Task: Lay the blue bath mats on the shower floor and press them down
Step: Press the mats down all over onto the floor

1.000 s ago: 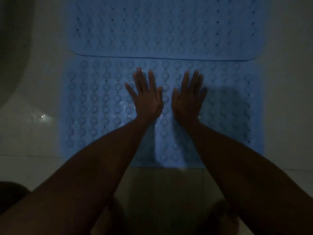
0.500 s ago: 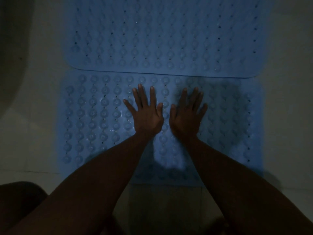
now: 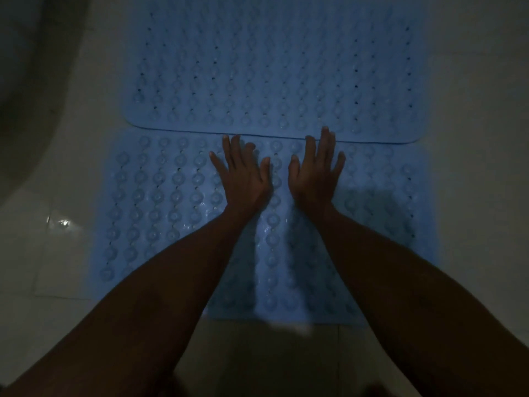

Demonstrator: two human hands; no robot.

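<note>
- The left hand (image 3: 243, 176) and the right hand (image 3: 316, 173) lie palm down, side by side, fingers straight and spread, pressing on the far part of the near mat (image 3: 160, 202); neither grips anything.
- The right hand's fingertips (image 3: 325, 133) reach the seam and touch the edge of the far mat (image 3: 272, 67); the left hand's fingertips stop just at that edge.
- Both blue mats already lie flat on the pale shower floor (image 3: 472, 196), the far mat's near edge overlapping the near mat's far edge.
- Laying appears done for these 2 mats; pressing is under way at the middle of the seam.
- Judging by the hands' place, the near mat's left and right sides, its near corners and most of the far mat may still need pressing; whether the suction cups have taken hold cannot be told in this dim light.
- A dark curved shape (image 3: 25, 81) fills the upper left, too dim to identify.
</note>
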